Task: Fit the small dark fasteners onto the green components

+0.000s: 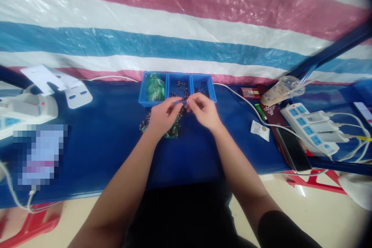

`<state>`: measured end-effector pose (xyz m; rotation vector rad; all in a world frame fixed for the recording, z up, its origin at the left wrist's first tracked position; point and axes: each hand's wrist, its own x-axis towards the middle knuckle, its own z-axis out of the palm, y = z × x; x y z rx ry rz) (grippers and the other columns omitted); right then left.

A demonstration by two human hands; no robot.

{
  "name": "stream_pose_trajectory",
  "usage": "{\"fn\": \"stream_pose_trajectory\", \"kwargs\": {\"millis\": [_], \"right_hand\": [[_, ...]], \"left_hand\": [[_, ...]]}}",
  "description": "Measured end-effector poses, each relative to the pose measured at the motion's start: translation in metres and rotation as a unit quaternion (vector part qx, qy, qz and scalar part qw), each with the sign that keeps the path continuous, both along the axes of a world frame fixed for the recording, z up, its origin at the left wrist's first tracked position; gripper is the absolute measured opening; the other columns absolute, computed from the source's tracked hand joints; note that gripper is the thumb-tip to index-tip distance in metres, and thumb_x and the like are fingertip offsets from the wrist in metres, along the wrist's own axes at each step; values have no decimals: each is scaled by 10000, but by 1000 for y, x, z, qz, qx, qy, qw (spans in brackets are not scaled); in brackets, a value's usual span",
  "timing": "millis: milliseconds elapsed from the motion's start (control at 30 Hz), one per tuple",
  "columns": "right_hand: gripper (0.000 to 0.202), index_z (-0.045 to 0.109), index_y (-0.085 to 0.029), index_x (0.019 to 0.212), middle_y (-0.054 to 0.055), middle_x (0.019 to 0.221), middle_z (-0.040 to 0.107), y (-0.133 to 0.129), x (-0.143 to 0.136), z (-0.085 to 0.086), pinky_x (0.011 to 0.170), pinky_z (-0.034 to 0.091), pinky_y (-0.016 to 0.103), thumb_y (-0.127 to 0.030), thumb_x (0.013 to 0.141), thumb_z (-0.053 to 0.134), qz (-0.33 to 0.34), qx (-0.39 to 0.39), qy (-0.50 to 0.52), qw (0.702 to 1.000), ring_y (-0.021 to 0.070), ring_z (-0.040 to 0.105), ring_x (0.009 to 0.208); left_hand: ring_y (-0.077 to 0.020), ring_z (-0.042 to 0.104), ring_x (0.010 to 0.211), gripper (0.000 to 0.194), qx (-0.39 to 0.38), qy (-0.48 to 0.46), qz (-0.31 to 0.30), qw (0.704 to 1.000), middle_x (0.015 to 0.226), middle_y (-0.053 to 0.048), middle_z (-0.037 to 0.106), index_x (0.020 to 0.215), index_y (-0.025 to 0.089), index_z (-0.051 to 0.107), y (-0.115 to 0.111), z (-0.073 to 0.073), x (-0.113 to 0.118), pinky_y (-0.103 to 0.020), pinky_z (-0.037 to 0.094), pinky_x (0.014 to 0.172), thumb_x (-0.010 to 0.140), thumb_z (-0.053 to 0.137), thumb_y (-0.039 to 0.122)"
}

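My left hand (165,117) and my right hand (204,111) meet in front of a blue three-part tray (154,104). Both are closed in a pinch, fingertips close together. Whatever small thing they grip is too tiny to make out. Under and beside my left hand lies a heap of small dark and brassy parts (182,112), along with a green plastic piece (173,131). The tray's left compartment holds a green plastic bag (155,87). More small metal parts (182,84) lie in its middle compartment, and dark pieces (200,86) in the right one.
On the right are a drink cup (279,92), a white sachet (260,130), a green lighter (260,112), a dark phone (293,149) and a power strip (309,130) with cables. To the left stand a white holder (76,93) and a blurred-out phone (43,155). Striped sheeting (180,27) hangs behind.
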<state>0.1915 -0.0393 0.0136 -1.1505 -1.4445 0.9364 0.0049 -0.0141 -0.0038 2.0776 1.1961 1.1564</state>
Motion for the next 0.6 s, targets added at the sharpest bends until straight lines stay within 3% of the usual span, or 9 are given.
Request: {"fn": "stream_pose_trajectory", "kwargs": {"millis": [367, 600], "right_hand": [[307, 674, -225, 1069, 17, 826, 724, 1, 1, -2, 689, 565, 296, -494, 924, 648, -4, 1, -7, 1000, 134, 678, 675], [280, 649, -214, 1014, 17, 819, 729, 1, 0, -2, 669, 555, 278, -483, 942, 626, -3, -13, 12, 1000, 127, 686, 683]], "left_hand": [[-106, 652, 624, 280, -1, -8, 6, 1000, 820, -16, 747, 1129, 202, 725, -1, 3, 0, -222, 505, 644, 972, 598, 397], [-107, 634, 607, 289, -5, -3, -3, 1000, 776, -6, 726, 1141, 209, 726, 0, 1, 0, -229, 495, 636, 965, 609, 407]]}}
